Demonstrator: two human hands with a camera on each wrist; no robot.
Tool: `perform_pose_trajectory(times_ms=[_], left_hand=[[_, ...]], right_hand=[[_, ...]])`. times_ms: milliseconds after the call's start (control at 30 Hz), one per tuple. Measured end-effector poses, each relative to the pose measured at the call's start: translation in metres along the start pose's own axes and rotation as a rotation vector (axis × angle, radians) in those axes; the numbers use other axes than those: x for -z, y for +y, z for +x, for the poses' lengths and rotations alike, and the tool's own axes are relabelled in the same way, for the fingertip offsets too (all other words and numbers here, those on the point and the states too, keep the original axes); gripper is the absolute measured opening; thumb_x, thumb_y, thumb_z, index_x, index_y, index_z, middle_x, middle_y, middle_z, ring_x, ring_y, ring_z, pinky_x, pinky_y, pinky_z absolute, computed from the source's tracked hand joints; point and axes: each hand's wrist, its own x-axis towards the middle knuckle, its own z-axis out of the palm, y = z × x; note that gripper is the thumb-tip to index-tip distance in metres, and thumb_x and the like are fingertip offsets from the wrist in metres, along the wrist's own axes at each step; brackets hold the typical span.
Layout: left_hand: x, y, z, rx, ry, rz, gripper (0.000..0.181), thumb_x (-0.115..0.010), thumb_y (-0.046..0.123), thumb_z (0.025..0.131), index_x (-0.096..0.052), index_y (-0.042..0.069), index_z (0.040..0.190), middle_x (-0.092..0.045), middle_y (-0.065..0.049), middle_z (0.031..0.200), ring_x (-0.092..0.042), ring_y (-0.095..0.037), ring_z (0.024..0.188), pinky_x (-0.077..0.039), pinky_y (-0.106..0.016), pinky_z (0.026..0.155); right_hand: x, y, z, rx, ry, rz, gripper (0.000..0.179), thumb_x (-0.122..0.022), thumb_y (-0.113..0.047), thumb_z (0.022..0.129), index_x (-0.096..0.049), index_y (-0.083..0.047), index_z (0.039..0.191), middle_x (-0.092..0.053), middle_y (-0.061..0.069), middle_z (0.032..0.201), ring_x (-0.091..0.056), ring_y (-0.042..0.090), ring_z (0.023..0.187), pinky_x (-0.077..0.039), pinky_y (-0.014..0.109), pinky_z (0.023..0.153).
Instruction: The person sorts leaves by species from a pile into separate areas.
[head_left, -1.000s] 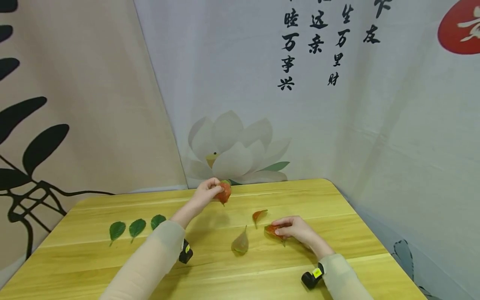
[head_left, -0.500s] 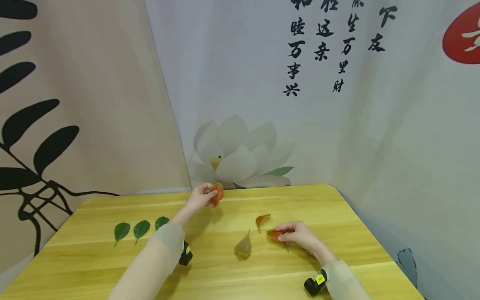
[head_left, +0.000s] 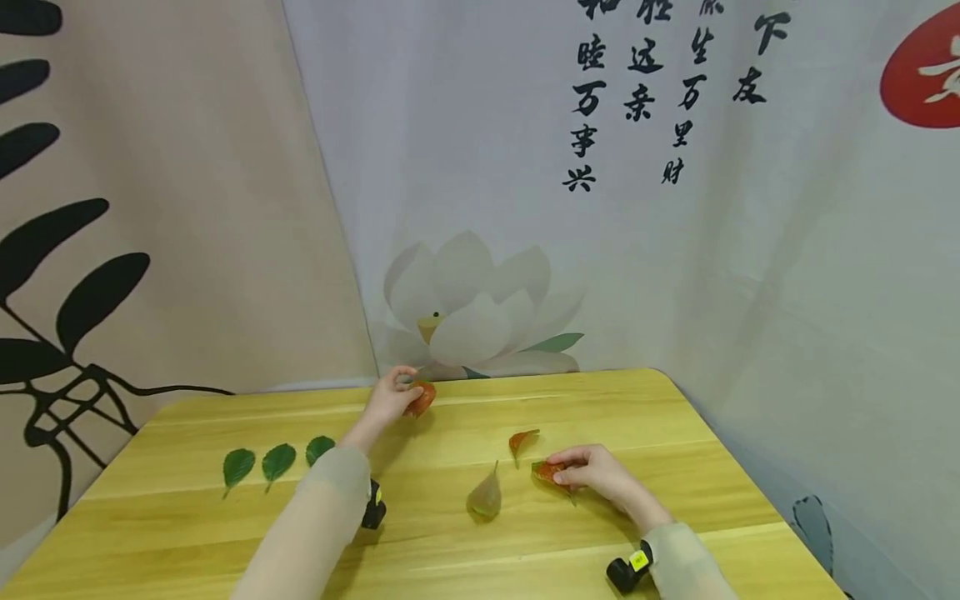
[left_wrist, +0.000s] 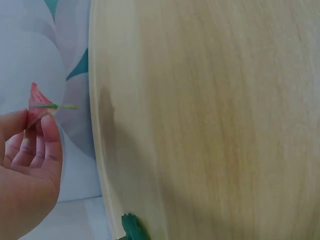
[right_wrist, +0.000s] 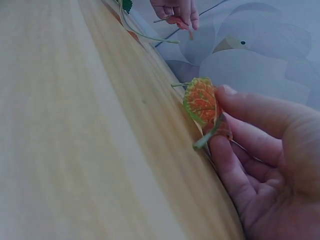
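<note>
The left hand pinches a red leaf, the right hand an orange leaf. My feed shows backdrop lettering: 万事兴.

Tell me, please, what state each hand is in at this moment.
Left hand: closed, pinching a red leaf by thumb and fingers.
Right hand: closed, pinching an orange leaf with a green edge.
</note>
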Motion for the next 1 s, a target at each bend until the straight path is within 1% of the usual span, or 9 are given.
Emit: perform_pose_trajectory(times_ms=[100,200,333,400,533,667,767,867,1000], left_hand=[[-0.003,-0.005,0.002,0.001,-0.013,0.001,0.029,-0.062,0.003,0.094,-0.051,-0.001,0.120,-0.065,-0.025,0.098,-0.060,-0.017,0.059,-0.053,-0.033,0.053],[-0.005,-0.012,0.002,0.015,-0.014,0.029,0.024,-0.064,0.004,0.093,-0.054,-0.004,0.113,-0.063,-0.017,0.082,-0.055,-0.014,0.051,-0.049,-0.026,0.049],[-0.006,-0.026,0.006,0.058,0.007,0.086,0.017,-0.066,0.007,0.092,-0.060,-0.004,0.103,-0.058,-0.010,0.076,-0.054,-0.012,0.048,-0.048,-0.024,0.047],[-0.006,-0.032,0.009,0.076,0.010,0.105,0.014,-0.067,0.008,0.091,-0.062,-0.002,0.100,-0.059,-0.009,0.077,-0.055,-0.012,0.048,-0.049,-0.024,0.048],[-0.006,-0.040,0.013,0.078,0.018,0.142,0.013,-0.068,0.010,0.091,-0.065,-0.001,0.097,-0.062,-0.009,0.080,-0.057,-0.012,0.052,-0.050,-0.025,0.051],[-0.005,-0.038,0.014,0.079,0.031,0.215,0.015,-0.068,0.014,0.092,-0.071,0.000,0.097,-0.067,-0.011,0.088,-0.062,-0.017,0.063,-0.052,-0.029,0.059],[-0.004,-0.034,0.012,0.066,0.020,0.279,0.021,-0.064,0.016,0.094,-0.073,-0.001,0.101,-0.069,-0.014,0.097,-0.063,-0.022,0.078,-0.053,-0.035,0.069],[-0.005,-0.030,0.011,0.056,-0.013,0.304,0.024,-0.061,0.018,0.094,-0.074,-0.001,0.102,-0.069,-0.014,0.100,-0.062,-0.025,0.085,-0.052,-0.036,0.074],[-0.007,-0.028,0.013,0.052,-0.098,0.248,0.023,-0.061,0.010,0.091,-0.073,-0.003,0.106,-0.069,-0.015,0.100,-0.064,-0.024,0.083,-0.054,-0.034,0.072]], right_hand=[[0.000,0.001,-0.001,-0.006,0.000,-0.001,0.037,-0.074,-0.009,0.085,-0.065,0.008,0.117,-0.067,0.012,0.105,-0.061,0.016,0.079,-0.053,0.027,0.065],[-0.001,0.002,0.001,-0.009,0.003,-0.010,0.038,-0.075,-0.012,0.085,-0.067,0.006,0.117,-0.068,0.011,0.106,-0.062,0.016,0.081,-0.053,0.027,0.066],[-0.003,0.000,0.003,0.006,0.002,-0.032,0.038,-0.076,-0.016,0.084,-0.068,0.003,0.116,-0.068,0.010,0.105,-0.063,0.016,0.082,-0.054,0.027,0.068],[-0.004,-0.001,0.004,0.012,0.001,-0.036,0.038,-0.076,-0.016,0.084,-0.068,0.003,0.116,-0.069,0.010,0.105,-0.062,0.015,0.081,-0.054,0.027,0.068],[-0.004,-0.002,0.003,0.009,0.005,-0.027,0.037,-0.075,-0.012,0.084,-0.067,0.005,0.116,-0.068,0.011,0.104,-0.061,0.015,0.078,-0.053,0.027,0.066],[-0.003,0.000,0.004,0.004,0.002,-0.021,0.036,-0.073,-0.008,0.086,-0.065,0.008,0.117,-0.068,0.013,0.105,-0.061,0.015,0.078,-0.053,0.027,0.066],[-0.002,0.003,0.006,0.001,0.001,-0.013,0.035,-0.071,-0.007,0.087,-0.065,0.009,0.117,-0.067,0.014,0.107,-0.061,0.015,0.079,-0.053,0.028,0.067],[-0.001,0.003,0.006,-0.004,0.002,-0.006,0.034,-0.071,-0.006,0.087,-0.065,0.009,0.117,-0.067,0.014,0.107,-0.061,0.015,0.080,-0.053,0.028,0.067],[0.000,0.001,0.005,-0.014,0.008,-0.003,0.035,-0.072,-0.009,0.087,-0.065,0.007,0.118,-0.068,0.012,0.106,-0.061,0.015,0.078,-0.053,0.027,0.066]])
